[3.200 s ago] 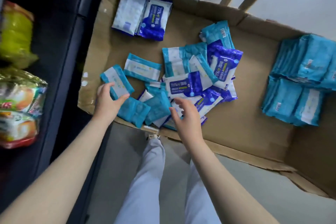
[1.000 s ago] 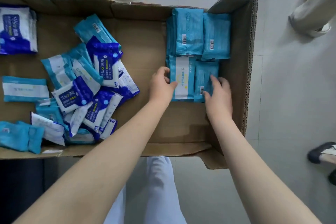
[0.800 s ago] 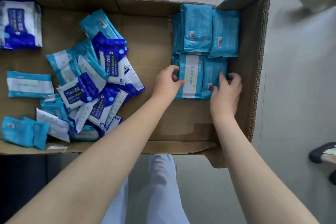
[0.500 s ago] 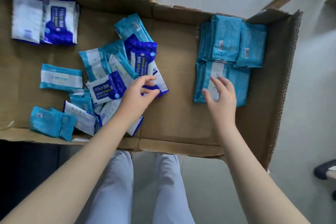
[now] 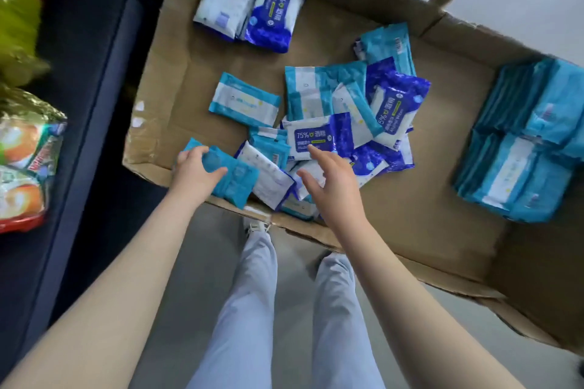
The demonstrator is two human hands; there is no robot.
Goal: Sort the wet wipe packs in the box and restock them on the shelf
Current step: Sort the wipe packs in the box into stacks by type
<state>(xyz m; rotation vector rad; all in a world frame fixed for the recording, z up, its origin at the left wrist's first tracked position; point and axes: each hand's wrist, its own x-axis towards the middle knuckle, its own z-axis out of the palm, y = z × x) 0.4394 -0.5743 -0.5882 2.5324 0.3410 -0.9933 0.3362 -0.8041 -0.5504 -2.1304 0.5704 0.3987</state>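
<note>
Cardboard box point(image 5: 410, 199), grey floor point(image 5: 202, 262) beneath; dark shelf point(image 5: 88, 73) at left holds snack bags point(image 5: 25, 151). Left hand point(image 5: 192, 172) curls round teal pack point(image 5: 234, 180); right hand point(image 5: 335, 183) fingers spread over loose pile point(image 5: 347, 123).

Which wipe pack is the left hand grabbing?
The plain teal plastic pack in the near-left corner of the cardboard box; only it has fingers curled round it.

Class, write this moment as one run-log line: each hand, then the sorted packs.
left hand grips teal pack | right hand open over mixed pile | teal stack at box right end
</note>
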